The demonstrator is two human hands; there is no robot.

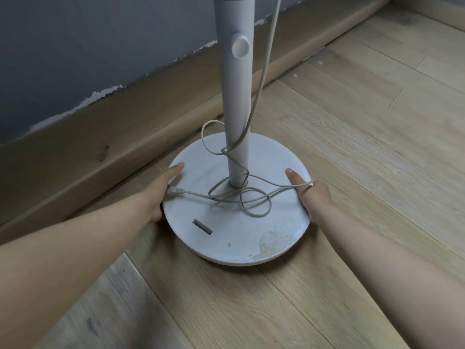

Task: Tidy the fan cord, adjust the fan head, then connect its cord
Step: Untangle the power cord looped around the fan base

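A person's left hand and right hand clamp opposite rims of the round white fan base on a pale wooden floor. Its grey pole stands upright — the tangled grey cord circles its foot, plug pointing left.

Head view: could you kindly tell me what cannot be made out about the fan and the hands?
- Fan head: cut off by the top edge; only the pole shows.
- Cord: its upper end leaves at the top edge.
- Left hand and right hand: fingers hidden beneath the base rim; only thumbs show.
- Plug: prongs hidden behind the left hand.
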